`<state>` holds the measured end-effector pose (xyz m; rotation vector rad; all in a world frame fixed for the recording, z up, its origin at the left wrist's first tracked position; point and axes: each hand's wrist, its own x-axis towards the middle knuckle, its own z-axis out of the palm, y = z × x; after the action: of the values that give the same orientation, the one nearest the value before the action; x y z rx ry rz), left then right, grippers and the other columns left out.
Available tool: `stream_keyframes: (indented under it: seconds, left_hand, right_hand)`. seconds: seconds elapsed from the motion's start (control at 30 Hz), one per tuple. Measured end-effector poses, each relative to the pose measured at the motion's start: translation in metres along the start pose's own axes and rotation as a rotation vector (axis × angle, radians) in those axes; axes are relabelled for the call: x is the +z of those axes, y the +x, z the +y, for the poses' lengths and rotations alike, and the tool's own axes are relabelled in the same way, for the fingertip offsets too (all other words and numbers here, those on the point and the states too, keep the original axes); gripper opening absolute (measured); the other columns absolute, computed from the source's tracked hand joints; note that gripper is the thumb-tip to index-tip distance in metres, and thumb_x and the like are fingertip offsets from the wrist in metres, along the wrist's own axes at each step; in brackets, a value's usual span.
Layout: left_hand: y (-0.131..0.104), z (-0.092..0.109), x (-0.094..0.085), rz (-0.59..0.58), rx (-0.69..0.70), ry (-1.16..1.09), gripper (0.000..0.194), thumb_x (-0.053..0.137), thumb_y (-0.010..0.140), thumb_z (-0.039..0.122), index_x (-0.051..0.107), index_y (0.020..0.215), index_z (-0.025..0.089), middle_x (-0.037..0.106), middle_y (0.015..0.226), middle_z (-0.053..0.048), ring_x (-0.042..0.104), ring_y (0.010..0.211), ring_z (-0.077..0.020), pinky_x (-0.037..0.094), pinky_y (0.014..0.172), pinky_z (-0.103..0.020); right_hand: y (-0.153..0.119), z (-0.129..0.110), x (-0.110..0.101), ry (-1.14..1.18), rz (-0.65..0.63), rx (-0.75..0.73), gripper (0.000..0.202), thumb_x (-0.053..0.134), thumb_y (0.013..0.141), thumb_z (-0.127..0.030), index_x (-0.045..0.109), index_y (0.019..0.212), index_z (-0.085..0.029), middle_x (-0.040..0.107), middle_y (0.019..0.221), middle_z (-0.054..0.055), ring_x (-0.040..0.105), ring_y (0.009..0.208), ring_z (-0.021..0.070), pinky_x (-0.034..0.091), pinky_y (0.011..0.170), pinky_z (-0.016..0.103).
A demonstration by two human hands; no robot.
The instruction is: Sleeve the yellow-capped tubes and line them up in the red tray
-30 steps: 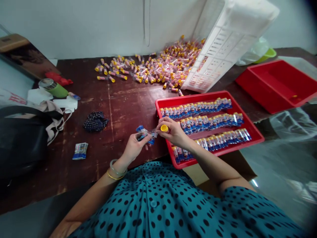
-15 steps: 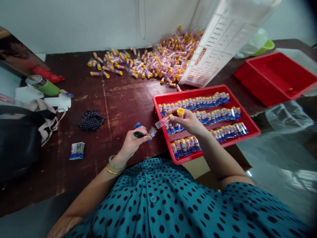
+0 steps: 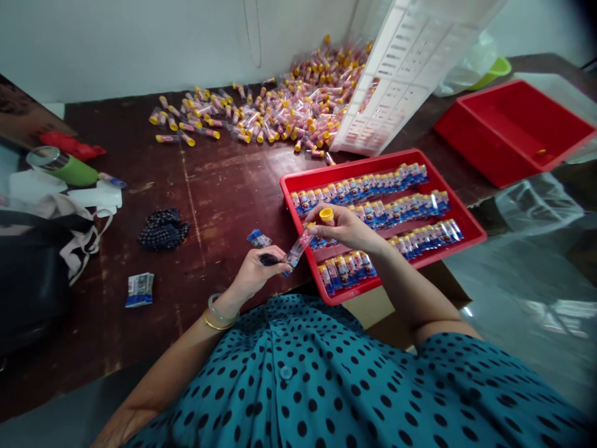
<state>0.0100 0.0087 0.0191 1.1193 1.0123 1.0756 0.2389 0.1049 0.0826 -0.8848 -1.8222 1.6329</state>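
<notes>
My left hand (image 3: 261,270) is closed on small printed blue plastic wrappers (image 3: 290,261); a dark object, too unclear to name, also shows in its grip. Between finger and thumb, my right hand (image 3: 345,227) pinches a clear tube with a yellow cap (image 3: 303,242). The tube's lower end meets the wrapper at my left fingertips; whether it is inside, I cannot tell. A second yellow-capped tube (image 3: 327,216) is tucked among my right fingers. Below that hand, a red tray (image 3: 354,165) carries rows of wrapped tubes (image 3: 352,267). One blue wrapper (image 3: 258,238) shows just beyond my left hand.
Loose yellow-capped tubes (image 3: 270,115) lie heaped by the wall, beside an upright white plastic crate (image 3: 373,93). A red bin (image 3: 471,140) stands at right. Leftward are a wrapper stack (image 3: 140,290), dark cloth (image 3: 163,229), green bottle (image 3: 77,169) and black bag (image 3: 35,267).
My right hand has brought the tube down and left, so its end now meets the wrapper in my left hand. The whole view has shifted slightly.
</notes>
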Motion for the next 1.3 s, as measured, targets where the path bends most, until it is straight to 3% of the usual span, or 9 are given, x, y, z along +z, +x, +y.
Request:
stream_keyframes:
  seconds: [0.2,0.3,0.43,0.67,0.93,1.03,1.13,1.2,1.3]
  left_hand:
    - [-0.001,-0.003,0.017,0.044,-0.135,-0.034,0.019,0.085,0.068,0.03,0.077,0.08,0.018,0.072,0.076,-0.002,0.063,0.071,-0.0159,0.049,0.072,-0.028]
    - [-0.002,-0.004,0.028,0.115,-0.227,-0.092,0.033,0.084,0.07,0.034,0.077,0.098,0.019,0.076,0.088,-0.003,0.066,0.077,-0.0176,0.052,0.077,-0.03]
    - [-0.005,-0.003,0.039,0.149,-0.325,-0.26,0.033,0.084,0.069,0.035,0.075,0.095,0.017,0.076,0.088,-0.004,0.066,0.075,-0.0168,0.053,0.078,-0.031]
    - [-0.005,0.004,0.049,0.155,-0.344,-0.32,0.035,0.088,0.064,0.033,0.075,0.092,0.017,0.076,0.091,-0.003,0.068,0.082,-0.0178,0.053,0.083,-0.031]
    - [-0.002,0.005,0.057,0.137,-0.31,-0.289,0.032,0.087,0.066,0.028,0.076,0.095,0.019,0.077,0.094,-0.003,0.069,0.087,-0.0189,0.054,0.083,-0.03]
    - [0.0,0.01,0.061,0.16,-0.318,-0.324,0.034,0.086,0.067,0.031,0.075,0.098,0.019,0.077,0.094,-0.003,0.07,0.087,-0.0193,0.055,0.082,-0.03]
    - [0.002,0.016,0.065,0.158,-0.337,-0.37,0.035,0.085,0.069,0.036,0.074,0.097,0.019,0.077,0.094,-0.005,0.071,0.087,-0.0224,0.057,0.081,-0.035]
    - [0.002,0.018,0.068,0.158,-0.338,-0.386,0.034,0.085,0.069,0.038,0.073,0.094,0.019,0.077,0.093,-0.005,0.071,0.089,-0.0237,0.057,0.082,-0.036]
    - [0.003,0.019,0.069,0.157,-0.333,-0.391,0.034,0.086,0.067,0.039,0.072,0.091,0.02,0.077,0.093,-0.004,0.071,0.089,-0.0238,0.057,0.082,-0.036]
  right_hand:
    - [-0.011,-0.001,0.003,-0.137,-0.006,-0.033,0.022,0.074,0.082,-0.035,0.066,0.094,-0.019,0.065,0.083,0.0,0.056,0.073,0.0131,0.045,0.068,0.026]
    - [-0.018,0.015,0.017,-0.237,0.154,-0.047,0.022,0.073,0.083,-0.039,0.067,0.09,-0.019,0.069,0.085,0.002,0.06,0.075,0.0152,0.047,0.07,0.028]
    - [-0.035,0.037,0.041,-0.132,0.32,-0.035,0.025,0.072,0.083,-0.044,0.068,0.088,-0.02,0.073,0.093,0.004,0.067,0.083,0.0184,0.052,0.078,0.031]
    - [-0.064,0.049,0.068,0.072,0.344,-0.083,0.025,0.076,0.08,-0.04,0.07,0.095,-0.021,0.071,0.116,0.008,0.069,0.109,0.0245,0.05,0.099,0.038]
    - [-0.071,0.046,0.064,0.01,0.381,-0.149,0.025,0.072,0.086,-0.038,0.071,0.105,-0.022,0.069,0.121,0.009,0.06,0.124,0.0257,0.044,0.108,0.043]
    - [-0.076,0.048,0.066,-0.101,0.413,-0.207,0.052,0.076,0.081,-0.039,0.061,0.129,-0.026,0.062,0.135,0.01,0.052,0.133,0.0263,0.038,0.115,0.043]
    - [-0.082,0.056,0.072,-0.198,0.354,-0.189,0.09,0.082,0.076,-0.038,0.035,0.152,-0.029,0.049,0.149,0.011,0.047,0.138,0.0281,0.039,0.115,0.043]
    - [-0.085,0.063,0.076,-0.206,0.322,-0.178,0.099,0.08,0.078,-0.035,0.021,0.157,-0.03,0.045,0.152,0.011,0.049,0.136,0.0284,0.043,0.112,0.042]
    - [-0.088,0.069,0.078,-0.218,0.329,-0.179,0.098,0.076,0.082,-0.031,0.016,0.159,-0.031,0.043,0.154,0.011,0.052,0.134,0.0283,0.046,0.109,0.041]
